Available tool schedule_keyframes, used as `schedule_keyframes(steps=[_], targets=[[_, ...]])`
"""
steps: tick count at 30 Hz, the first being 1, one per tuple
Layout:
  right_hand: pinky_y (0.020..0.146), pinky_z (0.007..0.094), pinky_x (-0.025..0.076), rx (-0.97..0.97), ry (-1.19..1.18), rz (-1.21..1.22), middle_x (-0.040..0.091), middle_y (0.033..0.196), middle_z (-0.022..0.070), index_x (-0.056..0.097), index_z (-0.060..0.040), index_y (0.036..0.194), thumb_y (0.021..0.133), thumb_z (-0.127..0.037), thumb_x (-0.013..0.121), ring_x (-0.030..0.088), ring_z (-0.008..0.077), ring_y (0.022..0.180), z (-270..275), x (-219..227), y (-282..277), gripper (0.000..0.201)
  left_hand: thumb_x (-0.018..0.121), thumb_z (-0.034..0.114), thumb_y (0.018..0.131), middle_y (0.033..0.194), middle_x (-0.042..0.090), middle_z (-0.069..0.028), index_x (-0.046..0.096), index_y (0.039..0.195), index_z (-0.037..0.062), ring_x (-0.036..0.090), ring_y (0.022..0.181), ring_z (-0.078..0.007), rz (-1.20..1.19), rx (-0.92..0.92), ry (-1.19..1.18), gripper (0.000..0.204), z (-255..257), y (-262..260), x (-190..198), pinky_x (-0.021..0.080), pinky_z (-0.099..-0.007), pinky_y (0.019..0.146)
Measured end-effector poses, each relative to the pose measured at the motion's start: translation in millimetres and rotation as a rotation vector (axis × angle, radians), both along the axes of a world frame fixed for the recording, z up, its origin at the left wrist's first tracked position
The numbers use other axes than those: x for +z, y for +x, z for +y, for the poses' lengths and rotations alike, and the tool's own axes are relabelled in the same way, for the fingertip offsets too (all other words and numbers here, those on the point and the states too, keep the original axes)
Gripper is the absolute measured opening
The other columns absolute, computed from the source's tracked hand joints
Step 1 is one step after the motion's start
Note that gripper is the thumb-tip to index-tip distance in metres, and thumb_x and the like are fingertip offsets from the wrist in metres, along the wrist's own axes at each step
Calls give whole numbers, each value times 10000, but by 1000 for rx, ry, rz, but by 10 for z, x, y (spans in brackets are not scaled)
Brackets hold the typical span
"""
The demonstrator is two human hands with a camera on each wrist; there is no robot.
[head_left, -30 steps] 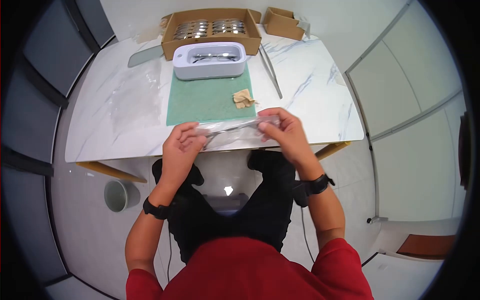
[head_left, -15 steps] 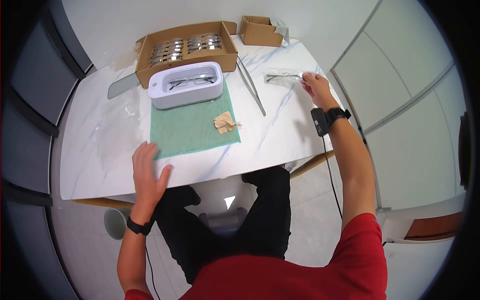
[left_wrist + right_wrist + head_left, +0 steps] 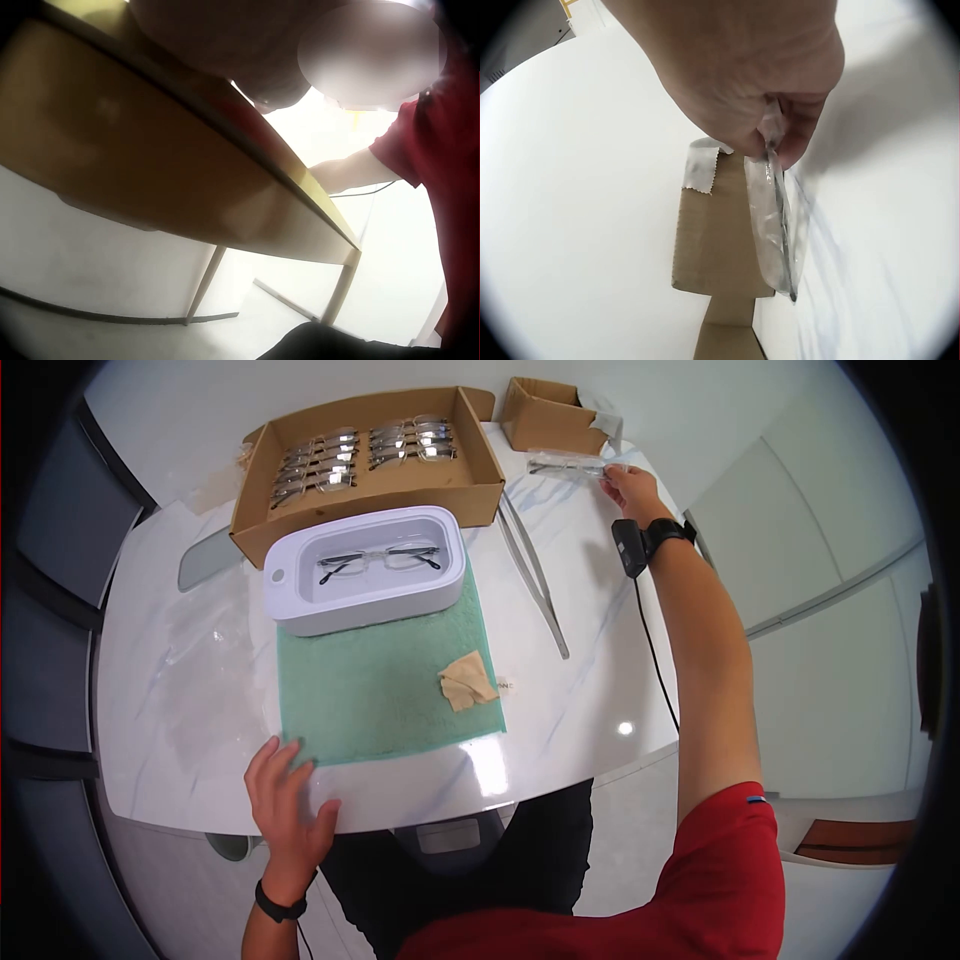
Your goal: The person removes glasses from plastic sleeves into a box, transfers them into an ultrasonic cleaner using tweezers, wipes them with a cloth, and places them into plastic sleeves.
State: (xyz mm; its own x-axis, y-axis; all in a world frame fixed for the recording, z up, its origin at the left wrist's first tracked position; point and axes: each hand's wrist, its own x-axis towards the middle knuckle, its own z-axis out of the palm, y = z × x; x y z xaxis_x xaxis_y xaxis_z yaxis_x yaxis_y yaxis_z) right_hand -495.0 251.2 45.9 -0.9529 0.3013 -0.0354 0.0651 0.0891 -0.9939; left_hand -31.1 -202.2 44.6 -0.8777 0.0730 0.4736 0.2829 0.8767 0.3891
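Note:
My right hand (image 3: 634, 490) pinches one end of a clear plastic sleeve (image 3: 575, 466) with glasses inside, at the table's back right beside a small cardboard box (image 3: 545, 422). The right wrist view shows the sleeve (image 3: 771, 217) hanging from the thumb and fingers of the right hand (image 3: 757, 82), near the box (image 3: 712, 232). At the table's front left, my left hand (image 3: 288, 805) has its fingers spread near the corner of the green cloth (image 3: 370, 700) and holds nothing. A pair of glasses (image 3: 375, 560) lies in the white cleaner tub (image 3: 360, 610).
A large cardboard box (image 3: 390, 490) with rows of glasses stands at the back. Long metal tweezers (image 3: 535, 580) lie right of the tub. A beige cloth (image 3: 467, 682) rests on the green one. Left are a grey lid (image 3: 210, 560) and clear plastic (image 3: 215, 660).
Both hands were at the sleeve by the front edge; the left hand has let go and moved left. My right hand has carried the sleeve to the back right. The head view has shifted.

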Motion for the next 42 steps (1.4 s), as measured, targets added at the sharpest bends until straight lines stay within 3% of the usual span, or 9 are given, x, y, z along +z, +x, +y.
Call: schedule_keyframes(steps=[5, 7, 12, 18, 21, 28, 33, 37, 42], targets=[[620, 255, 542, -7, 350, -7, 679, 829, 69, 669, 13, 927, 840, -119, 729, 653, 145, 725, 36, -81, -224, 170, 651, 413, 893, 1244, 586, -204, 629, 1032, -7, 479, 1237, -440, -60, 21, -45, 443, -6, 8, 29, 420, -515, 986], [630, 268, 528, 17, 320, -23, 693, 819, 73, 688, 5, 956, 811, -171, 759, 646, 138, 715, 46, -93, -250, 238, 651, 416, 892, 1244, 587, -205, 630, 1024, -5, 478, 1238, -438, -78, 19, -41, 442, -16, 11, 30, 420, -513, 985], [744, 315, 542, -197, 827, -13, 710, 965, 101, 677, -8, 1085, 784, -340, 782, 678, 193, 820, -64, -108, -319, 460, 653, 415, 888, 1240, 590, -208, 634, 1013, -1, 476, 1238, -436, -105, 28, -20, 435, -28, 28, 24, 416, -513, 985], [929, 416, 503, -306, 1020, 159, 696, 1127, 152, 661, -43, 1153, 797, -399, 729, 656, 334, 1065, -26, -139, -296, 509, 674, 388, 869, 1255, 583, -207, 635, 1014, 6, 474, 1239, -439, -72, 41, -10, 411, -23, 29, 5, 410, -517, 990], [914, 415, 506, -308, 1040, 255, 703, 1105, 140, 676, -56, 1116, 807, -427, 731, 663, 327, 1044, 99, -151, -223, 485, 712, 346, 841, 1263, 578, -204, 636, 1018, 6, 480, 1232, -444, -41, 38, -24, 391, -37, 18, 1, 417, -516, 985], [780, 308, 534, 67, 707, 362, 735, 978, 106, 711, -25, 1045, 869, -271, 725, 708, 193, 870, -307, 229, 621, 302, 761, 270, 799, 1250, 582, -201, 637, 1016, -4, 502, 1214, -441, 53, -4, 22, 371, -16, -6, 15, 441, -510, 970], [711, 247, 518, 424, 718, 576, 716, 888, 47, 703, -20, 998, 886, -162, 726, 637, 106, 743, -1061, 686, 1447, 182, 784, 187, 755, 1224, 589, -197, 638, 985, -10, 516, 1202, -429, 88, -5, 44, 336, 1, 8, 19, 453, -489, 960], [694, 258, 515, 611, 736, 533, 714, 889, 34, 709, -20, 987, 867, -166, 737, 616, 113, 731, -1366, 834, 1830, 191, 791, 162, 738, 1213, 590, -190, 641, 966, -12, 521, 1198, -420, 130, 4, 76, 323, 17, 25, -9, 461, -478, 953], [705, 324, 526, 599, 883, 481, 718, 877, 78, 728, -44, 935, 850, -231, 728, 652, 198, 743, -1543, 919, 2085, 206, 749, 108, 773, 1202, 598, -174, 634, 954, -4, 517, 1210, -411, 150, 0, 122, 242, 5, 44, -5, 450, -483, 977]])
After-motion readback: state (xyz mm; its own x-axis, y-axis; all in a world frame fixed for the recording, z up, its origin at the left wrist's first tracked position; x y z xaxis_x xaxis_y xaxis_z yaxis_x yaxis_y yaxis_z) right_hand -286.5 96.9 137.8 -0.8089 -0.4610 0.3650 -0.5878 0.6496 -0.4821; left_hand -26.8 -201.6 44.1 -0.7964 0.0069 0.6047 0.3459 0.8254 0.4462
